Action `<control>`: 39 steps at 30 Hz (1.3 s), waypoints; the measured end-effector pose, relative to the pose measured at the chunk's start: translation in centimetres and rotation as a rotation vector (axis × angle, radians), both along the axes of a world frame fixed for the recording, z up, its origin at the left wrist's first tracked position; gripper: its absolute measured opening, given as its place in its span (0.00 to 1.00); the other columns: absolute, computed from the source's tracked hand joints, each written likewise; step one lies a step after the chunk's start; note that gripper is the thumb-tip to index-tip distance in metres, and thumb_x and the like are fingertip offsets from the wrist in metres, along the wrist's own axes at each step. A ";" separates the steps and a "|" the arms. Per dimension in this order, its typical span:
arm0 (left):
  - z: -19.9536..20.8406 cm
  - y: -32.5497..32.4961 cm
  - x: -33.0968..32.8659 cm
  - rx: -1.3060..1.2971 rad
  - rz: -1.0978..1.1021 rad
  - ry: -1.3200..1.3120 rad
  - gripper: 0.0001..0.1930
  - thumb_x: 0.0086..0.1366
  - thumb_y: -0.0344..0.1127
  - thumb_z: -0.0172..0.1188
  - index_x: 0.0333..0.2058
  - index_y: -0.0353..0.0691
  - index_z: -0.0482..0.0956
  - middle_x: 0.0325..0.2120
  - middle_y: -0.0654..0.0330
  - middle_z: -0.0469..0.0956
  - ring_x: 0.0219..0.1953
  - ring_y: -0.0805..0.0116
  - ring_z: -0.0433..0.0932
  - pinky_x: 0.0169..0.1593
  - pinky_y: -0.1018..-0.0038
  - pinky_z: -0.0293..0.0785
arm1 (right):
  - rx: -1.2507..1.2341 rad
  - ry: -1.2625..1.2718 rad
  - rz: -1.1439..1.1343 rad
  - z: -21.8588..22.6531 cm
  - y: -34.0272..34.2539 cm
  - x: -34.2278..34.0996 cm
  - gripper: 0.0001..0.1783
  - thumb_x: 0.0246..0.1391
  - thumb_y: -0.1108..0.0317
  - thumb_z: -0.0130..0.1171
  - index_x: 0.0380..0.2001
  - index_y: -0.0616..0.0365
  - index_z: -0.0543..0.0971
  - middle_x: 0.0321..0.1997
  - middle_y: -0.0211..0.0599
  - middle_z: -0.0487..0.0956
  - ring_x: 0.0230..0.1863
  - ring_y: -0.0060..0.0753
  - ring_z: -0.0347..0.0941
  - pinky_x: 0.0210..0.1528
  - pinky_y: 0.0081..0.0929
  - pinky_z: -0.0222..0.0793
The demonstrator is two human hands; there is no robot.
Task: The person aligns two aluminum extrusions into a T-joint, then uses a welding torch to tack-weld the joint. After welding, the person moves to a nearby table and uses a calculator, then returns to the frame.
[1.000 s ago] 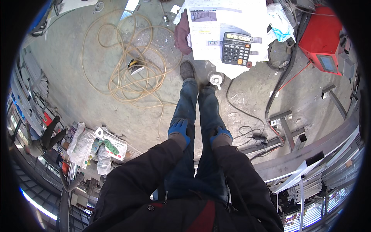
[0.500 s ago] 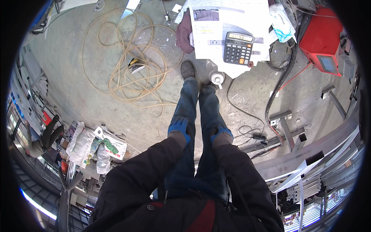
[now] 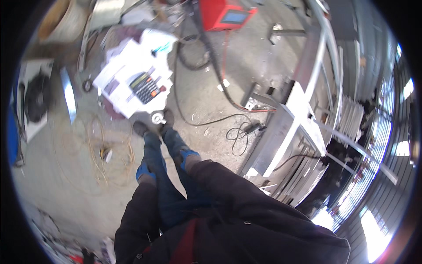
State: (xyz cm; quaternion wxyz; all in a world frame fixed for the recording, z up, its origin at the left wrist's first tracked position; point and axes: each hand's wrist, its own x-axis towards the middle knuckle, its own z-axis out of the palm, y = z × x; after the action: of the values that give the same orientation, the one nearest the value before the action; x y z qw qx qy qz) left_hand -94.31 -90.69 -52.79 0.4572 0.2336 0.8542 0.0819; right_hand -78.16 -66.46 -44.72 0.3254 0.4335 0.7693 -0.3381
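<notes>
My left hand [image 3: 144, 170], in a blue glove, rests against my left trouser leg [image 3: 152, 149] near the knee. My right hand [image 3: 189, 157], gloved the same way, lies on the right leg [image 3: 173, 143] at about the same height. Both hold nothing that shows, and their fingers look spread over the denim, though motion blurs them. Beyond my shoes, a black calculator [image 3: 146, 88] lies on a pile of printed papers [image 3: 118, 83]. A small white round object [image 3: 157, 118] stands between the papers and my feet.
A red machine with a screen [image 3: 217, 15] stands at the far side, with a dark cable [image 3: 215, 75] trailing from near it. Metal beams [image 3: 277, 141] fill the right. At left are a loosely coiled hose [image 3: 105, 149], a metal strip [image 3: 69, 94] and a dark round fan-like object [image 3: 38, 97].
The view has swung to the right, so papers, calculator and legs now sit further left and more metal framing shows at right. My hands stay on my legs.
</notes>
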 end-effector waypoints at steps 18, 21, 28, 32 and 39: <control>18.0 15.3 -12.9 0.289 0.710 -1.209 0.12 0.75 0.33 0.63 0.53 0.37 0.84 0.37 0.61 0.81 0.37 0.70 0.77 0.42 0.74 0.77 | -0.159 -0.284 -0.981 17.9 -20.0 31.2 0.32 0.61 0.30 0.59 0.28 0.46 0.93 0.28 0.39 0.89 0.30 0.42 0.85 0.42 0.45 0.80; 23.5 14.6 -14.0 0.447 0.191 -0.851 0.11 0.75 0.30 0.62 0.51 0.33 0.83 0.40 0.58 0.83 0.43 0.67 0.81 0.48 0.72 0.79 | -0.270 -0.314 -1.118 16.7 -28.5 33.8 0.30 0.59 0.33 0.60 0.37 0.47 0.94 0.36 0.44 0.91 0.36 0.41 0.86 0.44 0.45 0.79; 42.8 13.1 -3.1 0.625 -0.509 -0.753 0.18 0.77 0.25 0.60 0.62 0.29 0.78 0.51 0.50 0.85 0.49 0.63 0.85 0.55 0.68 0.82 | -0.319 -0.044 -1.357 16.8 -38.2 35.6 0.21 0.69 0.47 0.60 0.31 0.53 0.83 0.29 0.27 0.78 0.29 0.24 0.72 0.34 0.41 0.71; 50.5 12.1 11.5 0.481 -0.397 -1.026 0.21 0.79 0.33 0.61 0.65 0.30 0.76 0.54 0.46 0.85 0.53 0.59 0.86 0.56 0.64 0.83 | -0.263 0.202 -1.742 20.6 -42.4 39.4 0.24 0.64 0.46 0.70 0.46 0.58 0.90 0.40 0.34 0.89 0.43 0.31 0.83 0.46 0.43 0.77; 51.7 8.4 31.8 0.638 -1.017 -0.542 0.19 0.76 0.48 0.66 0.51 0.36 0.89 0.45 0.54 0.90 0.49 0.63 0.88 0.57 0.68 0.82 | -0.280 0.169 -1.710 22.3 -46.5 51.5 0.26 0.65 0.46 0.69 0.51 0.58 0.87 0.46 0.39 0.88 0.38 0.36 0.84 0.40 0.45 0.77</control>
State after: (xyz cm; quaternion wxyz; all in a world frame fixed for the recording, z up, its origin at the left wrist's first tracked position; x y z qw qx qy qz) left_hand -62.55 -82.26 -1.06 0.5460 0.7034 0.4258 0.1609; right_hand -26.69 -112.91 -22.39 -0.0478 0.7921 0.1528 -0.5890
